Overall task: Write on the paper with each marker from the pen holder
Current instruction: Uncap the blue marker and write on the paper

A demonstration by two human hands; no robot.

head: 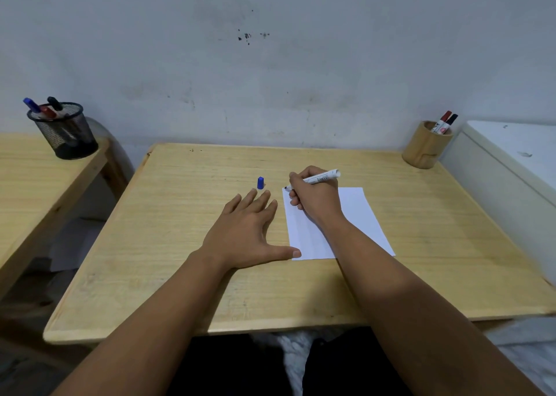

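A white sheet of paper [358,212] lies on the wooden table [186,245], right of centre. My right hand [316,197] grips an uncapped white marker [323,177], its tip touching the paper's far left corner. The marker's blue cap [261,183] stands upright on the table just left of the paper. My left hand [246,233] lies flat on the table, fingers spread, thumb tip on the paper's near left corner. A wooden pen holder [425,147] at the table's far right corner holds a red-capped and a black-capped marker [445,122].
A black mesh pen holder [67,132] with blue, red and black markers stands on a second wooden table [27,167] at the left. A white cabinet [511,161] abuts the table's right side. A grey wall runs behind both tables.
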